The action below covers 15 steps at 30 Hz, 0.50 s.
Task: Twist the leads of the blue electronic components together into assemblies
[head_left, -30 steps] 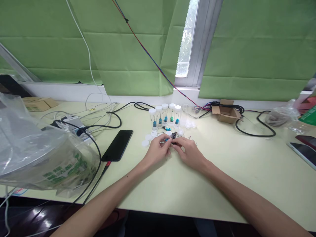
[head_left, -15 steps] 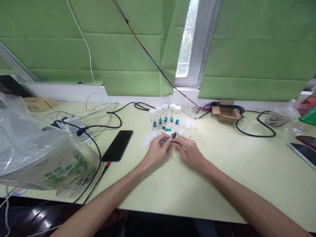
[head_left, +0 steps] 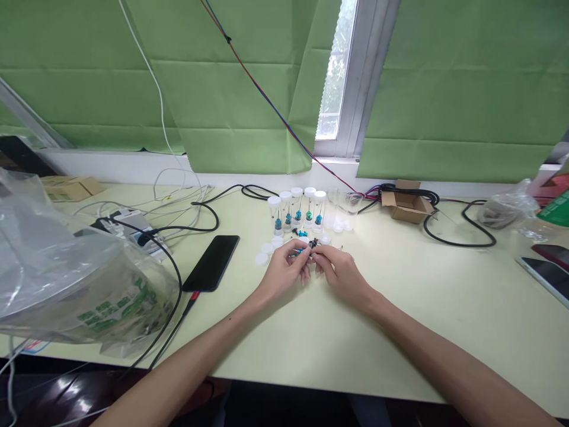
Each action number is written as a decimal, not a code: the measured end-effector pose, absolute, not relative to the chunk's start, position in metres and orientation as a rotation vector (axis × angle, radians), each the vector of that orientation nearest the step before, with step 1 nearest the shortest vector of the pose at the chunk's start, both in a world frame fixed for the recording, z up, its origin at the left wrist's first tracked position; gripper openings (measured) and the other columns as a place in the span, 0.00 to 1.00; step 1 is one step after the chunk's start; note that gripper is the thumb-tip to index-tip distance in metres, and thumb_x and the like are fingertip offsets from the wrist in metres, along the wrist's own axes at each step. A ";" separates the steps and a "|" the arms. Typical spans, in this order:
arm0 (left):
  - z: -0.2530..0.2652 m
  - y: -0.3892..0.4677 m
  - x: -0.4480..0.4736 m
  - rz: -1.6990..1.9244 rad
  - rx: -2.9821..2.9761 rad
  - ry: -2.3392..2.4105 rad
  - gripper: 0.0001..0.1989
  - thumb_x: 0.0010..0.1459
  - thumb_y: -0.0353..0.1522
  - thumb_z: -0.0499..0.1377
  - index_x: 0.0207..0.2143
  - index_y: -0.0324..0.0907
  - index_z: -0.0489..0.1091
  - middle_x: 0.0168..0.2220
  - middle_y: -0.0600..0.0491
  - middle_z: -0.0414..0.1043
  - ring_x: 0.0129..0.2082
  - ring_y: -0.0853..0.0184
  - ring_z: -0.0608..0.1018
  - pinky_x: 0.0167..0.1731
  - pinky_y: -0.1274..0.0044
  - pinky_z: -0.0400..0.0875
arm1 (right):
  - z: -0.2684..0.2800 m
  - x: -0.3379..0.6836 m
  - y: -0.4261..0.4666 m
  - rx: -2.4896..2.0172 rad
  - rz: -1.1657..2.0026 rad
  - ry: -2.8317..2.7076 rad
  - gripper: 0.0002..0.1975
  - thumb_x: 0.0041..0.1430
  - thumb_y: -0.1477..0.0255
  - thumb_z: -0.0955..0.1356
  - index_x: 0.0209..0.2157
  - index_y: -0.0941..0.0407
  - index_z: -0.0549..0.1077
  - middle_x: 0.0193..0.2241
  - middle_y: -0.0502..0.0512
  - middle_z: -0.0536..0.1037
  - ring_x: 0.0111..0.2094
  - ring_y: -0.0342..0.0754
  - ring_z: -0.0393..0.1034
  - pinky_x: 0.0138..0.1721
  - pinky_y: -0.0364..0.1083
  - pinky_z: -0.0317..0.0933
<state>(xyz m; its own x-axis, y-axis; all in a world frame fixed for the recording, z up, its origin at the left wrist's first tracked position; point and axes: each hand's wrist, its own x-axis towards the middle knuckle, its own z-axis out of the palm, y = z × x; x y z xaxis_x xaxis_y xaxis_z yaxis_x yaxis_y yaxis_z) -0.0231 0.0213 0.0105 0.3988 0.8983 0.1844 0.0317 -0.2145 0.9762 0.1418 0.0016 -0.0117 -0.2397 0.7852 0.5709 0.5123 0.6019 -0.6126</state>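
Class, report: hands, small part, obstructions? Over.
Left hand, right hand at small dark part; grip unclear. Clear white-capped cylindrical vials upright beyond. Possibly in the way: round white caps beside left hand.

A black phone [head_left: 211, 263] is lying on the table [head_left: 288, 344]. To the phone's left, a large plastic bag [head_left: 84, 279] is bulging. Behind the phone and leftward, a white power strip [head_left: 133, 224] is sitting, and a black cable [head_left: 174, 227] is winding past. Far beyond the phone, green curtains [head_left: 249, 107] are hanging. Well to its right, a cardboard box [head_left: 406, 213] is standing open and a bottle [head_left: 555, 212] is resting.
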 end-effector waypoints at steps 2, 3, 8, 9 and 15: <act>0.010 0.021 -0.023 1.009 1.579 0.841 0.13 0.60 0.43 0.58 0.36 0.41 0.68 0.28 0.55 0.70 0.20 0.72 0.72 0.24 0.77 0.69 | -0.011 0.142 0.001 -1.038 0.408 -1.891 0.10 0.68 0.74 0.59 0.39 0.55 0.71 0.26 0.51 0.73 0.27 0.45 0.68 0.34 0.44 0.62; 0.010 0.021 -0.024 1.012 1.582 0.836 0.13 0.60 0.42 0.58 0.36 0.41 0.68 0.28 0.54 0.70 0.21 0.72 0.72 0.24 0.77 0.69 | -0.011 0.142 0.001 -1.037 0.428 -1.878 0.10 0.69 0.74 0.58 0.39 0.55 0.70 0.26 0.51 0.73 0.27 0.44 0.68 0.33 0.43 0.62; 0.009 0.021 -0.024 1.021 1.588 0.829 0.13 0.61 0.42 0.57 0.38 0.41 0.68 0.29 0.54 0.71 0.21 0.72 0.72 0.24 0.78 0.69 | -0.013 0.142 0.001 -1.043 0.524 -1.819 0.09 0.69 0.72 0.58 0.41 0.55 0.69 0.26 0.49 0.73 0.26 0.43 0.68 0.32 0.42 0.62; 0.009 0.020 -0.024 1.017 1.587 0.829 0.13 0.61 0.42 0.57 0.38 0.41 0.69 0.29 0.54 0.72 0.21 0.72 0.72 0.24 0.78 0.69 | -0.013 0.142 0.001 -1.044 0.540 -1.811 0.09 0.70 0.71 0.58 0.41 0.55 0.68 0.26 0.49 0.73 0.26 0.43 0.67 0.32 0.42 0.62; 0.010 0.019 -0.024 1.004 1.596 0.829 0.14 0.61 0.42 0.57 0.39 0.42 0.71 0.27 0.54 0.71 0.21 0.71 0.72 0.25 0.77 0.69 | -0.013 0.141 0.001 -1.053 0.618 -1.749 0.08 0.70 0.67 0.58 0.40 0.54 0.65 0.25 0.48 0.72 0.24 0.42 0.67 0.31 0.43 0.62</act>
